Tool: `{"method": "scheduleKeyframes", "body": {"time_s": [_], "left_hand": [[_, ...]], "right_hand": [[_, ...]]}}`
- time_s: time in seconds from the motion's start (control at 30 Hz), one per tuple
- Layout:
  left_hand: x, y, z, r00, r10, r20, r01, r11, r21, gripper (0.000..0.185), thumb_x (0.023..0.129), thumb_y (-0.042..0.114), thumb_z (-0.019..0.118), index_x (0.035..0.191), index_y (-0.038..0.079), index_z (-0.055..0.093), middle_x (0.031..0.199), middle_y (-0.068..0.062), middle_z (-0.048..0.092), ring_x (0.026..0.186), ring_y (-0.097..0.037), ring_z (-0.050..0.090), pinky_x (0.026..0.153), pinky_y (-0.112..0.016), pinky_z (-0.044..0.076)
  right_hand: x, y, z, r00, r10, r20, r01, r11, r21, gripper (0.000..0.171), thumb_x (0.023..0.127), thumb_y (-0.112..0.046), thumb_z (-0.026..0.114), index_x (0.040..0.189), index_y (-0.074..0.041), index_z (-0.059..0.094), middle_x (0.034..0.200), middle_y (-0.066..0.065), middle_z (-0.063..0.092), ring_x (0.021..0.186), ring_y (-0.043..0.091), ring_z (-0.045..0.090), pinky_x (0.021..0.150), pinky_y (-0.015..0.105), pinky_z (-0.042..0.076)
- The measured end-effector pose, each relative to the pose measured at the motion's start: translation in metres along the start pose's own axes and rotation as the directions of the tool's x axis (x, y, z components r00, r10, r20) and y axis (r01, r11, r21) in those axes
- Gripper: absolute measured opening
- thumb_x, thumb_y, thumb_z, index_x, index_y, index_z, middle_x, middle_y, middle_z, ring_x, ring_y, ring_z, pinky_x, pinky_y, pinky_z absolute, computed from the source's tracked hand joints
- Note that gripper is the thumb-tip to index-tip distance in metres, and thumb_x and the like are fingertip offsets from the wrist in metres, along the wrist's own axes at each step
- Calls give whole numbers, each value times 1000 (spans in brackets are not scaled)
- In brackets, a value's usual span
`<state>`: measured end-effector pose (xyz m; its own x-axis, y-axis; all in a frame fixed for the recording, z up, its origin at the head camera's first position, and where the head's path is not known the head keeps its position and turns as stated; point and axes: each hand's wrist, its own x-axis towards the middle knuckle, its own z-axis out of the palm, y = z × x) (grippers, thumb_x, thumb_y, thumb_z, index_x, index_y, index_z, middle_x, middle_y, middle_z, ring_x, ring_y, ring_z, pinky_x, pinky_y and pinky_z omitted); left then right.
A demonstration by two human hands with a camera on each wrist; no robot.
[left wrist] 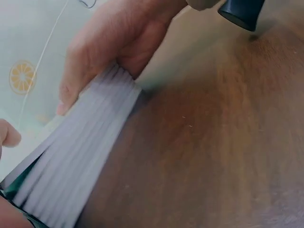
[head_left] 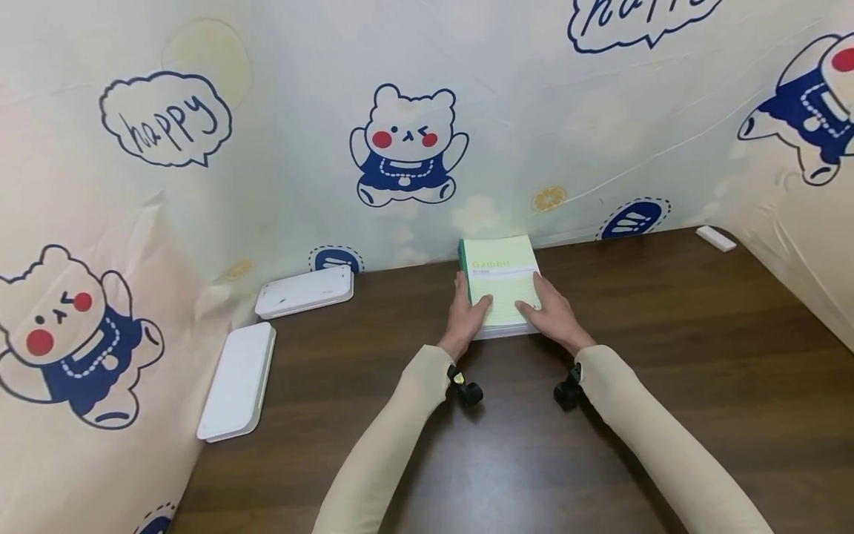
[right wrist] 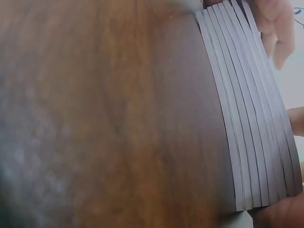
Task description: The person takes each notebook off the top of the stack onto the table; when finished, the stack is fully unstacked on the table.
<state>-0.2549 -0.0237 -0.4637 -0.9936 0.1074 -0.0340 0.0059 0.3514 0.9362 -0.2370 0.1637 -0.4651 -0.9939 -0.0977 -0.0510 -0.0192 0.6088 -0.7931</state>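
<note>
A stack of notebooks (head_left: 502, 300) with a pale green cover reading "Gambit" lies on the dark wooden table, close to its back edge. My left hand (head_left: 466, 315) grips the stack's left side, thumb over the top cover. On the opposite side my right hand (head_left: 555, 314) holds it the same way, its thumb also on the cover. The white page edges of several notebooks (left wrist: 80, 142) fan slightly in the left wrist view, with the right hand (left wrist: 116, 38) at their far end. Seen from the right wrist, the stacked notebooks (right wrist: 249, 104) sit between both hands.
Two flat white cases stand at the left: one case (head_left: 303, 291) against the back curtain, the other case (head_left: 235, 382) along the table's left edge. A small white bar (head_left: 715, 238) lies in the back right corner. A printed curtain (head_left: 280, 148) borders the table (head_left: 373, 356).
</note>
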Motion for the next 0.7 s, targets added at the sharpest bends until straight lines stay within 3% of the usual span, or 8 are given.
{"method": "scheduleKeyframes", "body": {"time_s": [0.1,0.23,0.3,0.4,0.53,0.7], "left_hand": [[1,9,-4,999,50,-4,-50,997,59,77,95,28,55,157,20,10,163,-3,18,149,-24,21,117,-47,26],[3,20,-11,991,132,-8,-130,982,136,72,92,17,59,154,17,23,152,-8,40,134,-26,46,105,-44,43],[5,23,-13,989,145,-6,-142,976,165,66,90,11,60,151,14,33,148,-11,44,129,-27,50,102,-43,45],[7,22,-15,996,86,-6,-85,986,144,57,90,7,62,144,13,45,145,-13,47,126,-26,52,99,-41,48],[10,15,-21,1000,-22,-14,22,1000,-8,53,89,3,64,139,20,53,143,-10,49,118,-22,56,90,-35,51],[10,6,-44,996,-70,-49,63,989,-132,53,87,-1,65,134,24,57,132,-11,57,98,-22,61,74,-29,52]], "right_hand": [[1,0,-1,1000,2,1,-2,1000,6,81,97,-32,52,155,-3,2,162,20,6,150,37,7,119,55,15],[2,1,0,1000,-5,-1,5,1000,16,82,97,-32,53,155,-3,3,162,21,6,149,39,7,118,56,15],[3,2,2,1000,-7,-2,7,1000,27,81,97,-32,53,155,-3,4,162,20,7,149,39,7,118,56,15],[3,3,4,1000,-3,6,3,999,46,81,98,-33,53,155,-5,4,162,19,6,150,38,7,118,57,14],[1,4,3,1000,8,19,-9,997,83,80,98,-35,53,156,-9,6,163,17,6,150,37,7,118,57,14],[-1,6,-5,1000,-2,18,0,994,109,73,98,-32,54,156,-10,15,163,19,6,150,38,7,118,58,12]]}}
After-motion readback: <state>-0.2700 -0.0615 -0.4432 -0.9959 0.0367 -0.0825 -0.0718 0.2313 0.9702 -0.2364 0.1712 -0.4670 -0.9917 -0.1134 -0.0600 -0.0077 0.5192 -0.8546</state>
